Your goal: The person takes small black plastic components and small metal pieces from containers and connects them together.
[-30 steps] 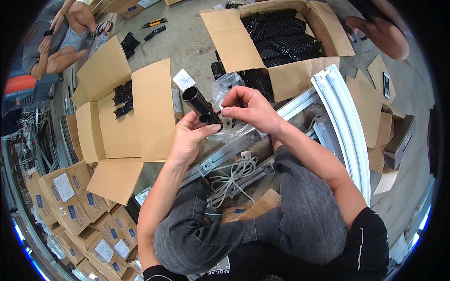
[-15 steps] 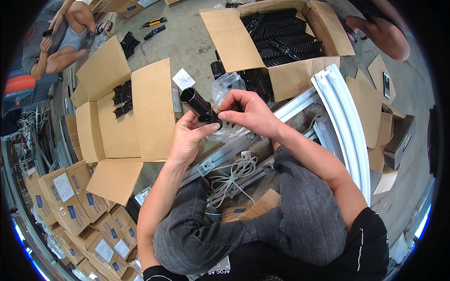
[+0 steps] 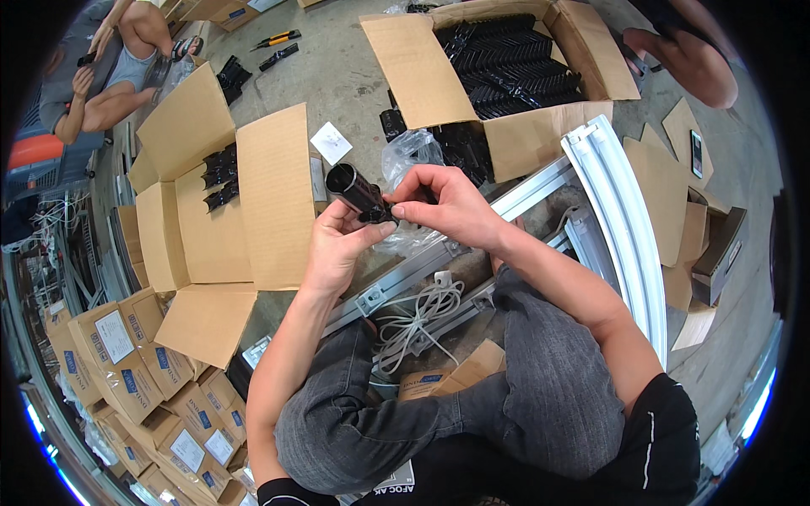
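The left hand (image 3: 337, 249) cradles a short black tube (image 3: 354, 190) from below, fingers curled round its near end, while the right hand (image 3: 447, 207) pinches a small black clip-like fitting (image 3: 380, 216) against that same end with thumb and forefinger. Both hands are closed on the work, held above the person's knees and over a clear plastic bag (image 3: 409, 156) and a grey metal rail (image 3: 422, 270) on the concrete floor (image 3: 346, 76).

The tube looks like a rigid, hollow, matte piece, probably light plastic or thin metal (the open far end shows a dark bore). It should not flex, and its round wall would roll in a loose grip, so wrapping the body as the left hand does seems the sound hold. The fitting is tiny, and its exact shape cannot be made out; fingertips at its edges suit it best.

To the left stands an open cardboard box (image 3: 211, 211) with a few black parts; far right, a second carton (image 3: 506, 67) is packed with black pieces. A coiled white cable (image 3: 418, 316) lies near the knees.
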`<state>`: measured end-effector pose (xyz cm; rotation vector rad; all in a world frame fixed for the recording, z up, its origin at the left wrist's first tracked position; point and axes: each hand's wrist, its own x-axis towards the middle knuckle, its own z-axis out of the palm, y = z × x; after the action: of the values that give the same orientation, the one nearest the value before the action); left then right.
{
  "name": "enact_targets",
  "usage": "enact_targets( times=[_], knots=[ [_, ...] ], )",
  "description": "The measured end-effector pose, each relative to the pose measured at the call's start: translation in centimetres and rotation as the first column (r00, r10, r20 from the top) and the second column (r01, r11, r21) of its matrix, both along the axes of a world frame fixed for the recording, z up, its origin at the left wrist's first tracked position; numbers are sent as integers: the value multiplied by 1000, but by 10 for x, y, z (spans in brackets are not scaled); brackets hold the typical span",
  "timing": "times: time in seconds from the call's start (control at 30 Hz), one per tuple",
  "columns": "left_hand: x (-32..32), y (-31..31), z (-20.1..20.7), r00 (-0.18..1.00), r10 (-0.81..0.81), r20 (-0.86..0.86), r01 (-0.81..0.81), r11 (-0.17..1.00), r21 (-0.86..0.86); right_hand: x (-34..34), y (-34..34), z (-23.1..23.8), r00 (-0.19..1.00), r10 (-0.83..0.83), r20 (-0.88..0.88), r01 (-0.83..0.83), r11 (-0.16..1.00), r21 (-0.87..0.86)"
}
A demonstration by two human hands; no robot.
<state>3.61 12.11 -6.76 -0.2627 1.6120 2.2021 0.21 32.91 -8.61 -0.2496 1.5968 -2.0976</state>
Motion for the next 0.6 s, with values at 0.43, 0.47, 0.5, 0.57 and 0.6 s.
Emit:
enact_targets(
  times=[0.43, 0.47, 0.5, 0.57, 0.6],
  knots=[
    [0, -1, -1, 1000, -12, 12, 12, 1000, -10, 2, -2, -2, 993, -1, 118, 7, 999, -46],
    [0, -1, -1, 1000, -11, 12, 12, 1000, -10, 2, -2, -1, 993, -1, 118, 6, 999, -46],
    [0, -1, -2, 1000, -14, 10, 14, 1000, -4, 2, -2, 0, 987, 6, 159, 8, 996, -86],
    [0, -1, -2, 1000, -17, 7, 17, 1000, 1, 3, -2, -1, 980, 14, 200, 11, 992, -126],
    [0, -1, -2, 1000, -15, 0, 15, 1000, 2, 4, -3, -2, 988, -3, 154, 19, 995, -100]
  ],
)
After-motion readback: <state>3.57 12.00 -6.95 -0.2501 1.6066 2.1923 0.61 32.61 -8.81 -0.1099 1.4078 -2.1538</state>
